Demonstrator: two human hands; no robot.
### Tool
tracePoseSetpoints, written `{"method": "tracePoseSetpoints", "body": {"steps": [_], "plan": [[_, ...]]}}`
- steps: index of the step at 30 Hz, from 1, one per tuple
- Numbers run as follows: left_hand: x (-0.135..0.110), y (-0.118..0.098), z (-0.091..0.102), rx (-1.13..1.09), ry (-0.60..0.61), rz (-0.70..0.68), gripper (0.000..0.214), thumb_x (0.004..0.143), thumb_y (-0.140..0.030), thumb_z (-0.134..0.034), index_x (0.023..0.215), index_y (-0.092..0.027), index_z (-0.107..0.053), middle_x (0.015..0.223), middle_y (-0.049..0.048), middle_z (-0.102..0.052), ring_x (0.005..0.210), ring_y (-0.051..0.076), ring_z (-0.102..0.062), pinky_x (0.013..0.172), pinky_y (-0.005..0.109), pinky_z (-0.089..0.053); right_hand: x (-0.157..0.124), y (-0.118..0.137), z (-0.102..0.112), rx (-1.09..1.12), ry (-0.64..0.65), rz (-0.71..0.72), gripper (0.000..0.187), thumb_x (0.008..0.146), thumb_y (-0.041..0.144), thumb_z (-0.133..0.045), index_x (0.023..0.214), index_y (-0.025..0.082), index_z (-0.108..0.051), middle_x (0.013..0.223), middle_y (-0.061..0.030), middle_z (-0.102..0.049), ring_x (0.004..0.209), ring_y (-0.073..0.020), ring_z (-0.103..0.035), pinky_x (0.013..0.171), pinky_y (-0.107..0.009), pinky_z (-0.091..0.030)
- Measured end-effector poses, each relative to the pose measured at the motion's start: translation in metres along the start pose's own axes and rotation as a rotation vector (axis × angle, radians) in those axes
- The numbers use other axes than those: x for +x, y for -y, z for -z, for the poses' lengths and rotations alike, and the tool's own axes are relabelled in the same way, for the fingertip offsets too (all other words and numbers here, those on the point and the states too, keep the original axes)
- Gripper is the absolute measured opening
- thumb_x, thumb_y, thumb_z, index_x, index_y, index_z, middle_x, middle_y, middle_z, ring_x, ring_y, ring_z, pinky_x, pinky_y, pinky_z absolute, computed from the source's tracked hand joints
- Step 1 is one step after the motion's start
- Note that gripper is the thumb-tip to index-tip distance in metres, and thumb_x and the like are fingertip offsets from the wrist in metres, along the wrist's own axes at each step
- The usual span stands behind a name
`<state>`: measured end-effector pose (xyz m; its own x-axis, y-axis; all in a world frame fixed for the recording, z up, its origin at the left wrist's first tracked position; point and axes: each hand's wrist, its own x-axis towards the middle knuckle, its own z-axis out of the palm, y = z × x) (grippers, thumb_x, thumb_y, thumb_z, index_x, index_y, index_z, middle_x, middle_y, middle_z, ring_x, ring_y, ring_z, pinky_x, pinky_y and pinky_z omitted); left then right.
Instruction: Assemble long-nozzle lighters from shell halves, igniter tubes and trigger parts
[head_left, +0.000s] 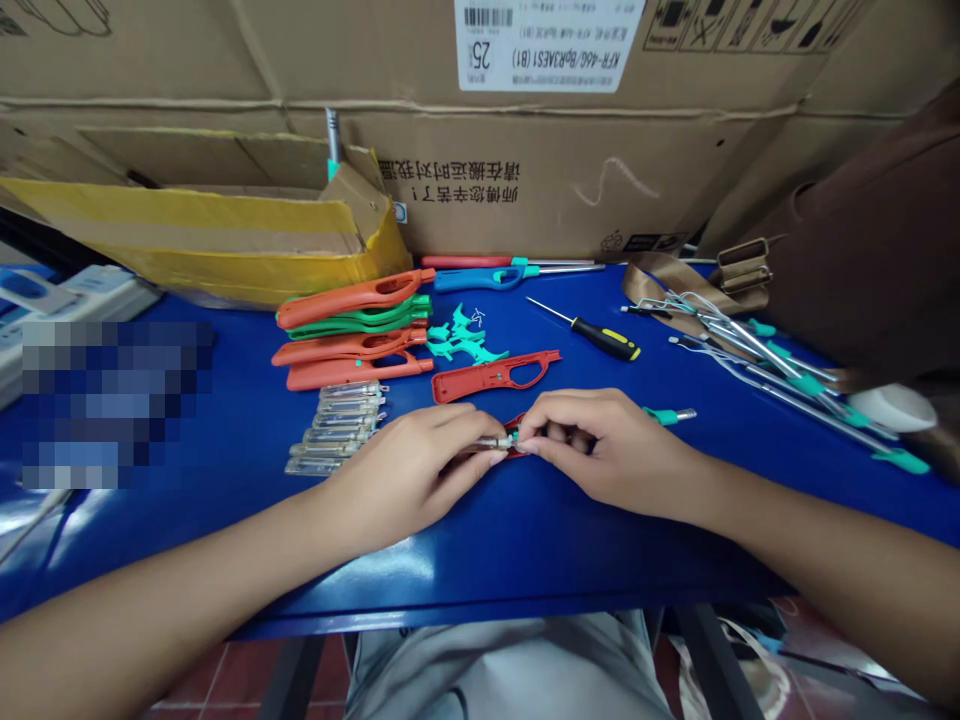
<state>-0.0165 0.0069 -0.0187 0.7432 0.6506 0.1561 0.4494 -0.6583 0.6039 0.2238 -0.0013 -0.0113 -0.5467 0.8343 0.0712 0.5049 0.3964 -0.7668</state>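
My left hand (420, 460) is closed on a clear lighter fuel tank (491, 442), most of which is hidden by the fingers. At the tank's end, thumb and forefinger of my right hand (611, 445) pinch a small part too hidden to name. Under my fingertips lies a red lighter casing half (514, 422), mostly covered. Just behind it rests another red casing half (495, 377) with its inside facing up. Several clear fuel tanks (337, 425) are stacked left of my left hand. A metal lighter tube with a teal part (671, 416) shows beyond my right hand.
Orange and green casings (352, 300) are stacked at left, beside teal triggers (465, 340). A screwdriver (607, 338) lies behind my right hand. Metal tubes with wires (787, 375) spread at right. A yellow-edged box (300, 240) and large cartons (480, 150) stand at the back.
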Motion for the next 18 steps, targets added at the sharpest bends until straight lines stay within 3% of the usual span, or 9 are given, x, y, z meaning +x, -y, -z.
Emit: {"method": "tracePoseSetpoints", "body": {"steps": [18], "plan": [[-0.001,0.0026,-0.0009,0.015,0.025,-0.032,0.016,0.103,-0.027,-0.052,0.112,-0.02,-0.063,0.104,0.0031,-0.07,0.094,0.016,-0.065,0.083,0.027,-0.049,0.0003,0.0007,-0.0021,-0.019,0.004,0.048,0.013,0.092,0.01,-0.06,0.091,0.018,-0.07,0.078,0.003,-0.064,0.06,-0.0063,-0.051,0.057,-0.019,-0.04]]}}
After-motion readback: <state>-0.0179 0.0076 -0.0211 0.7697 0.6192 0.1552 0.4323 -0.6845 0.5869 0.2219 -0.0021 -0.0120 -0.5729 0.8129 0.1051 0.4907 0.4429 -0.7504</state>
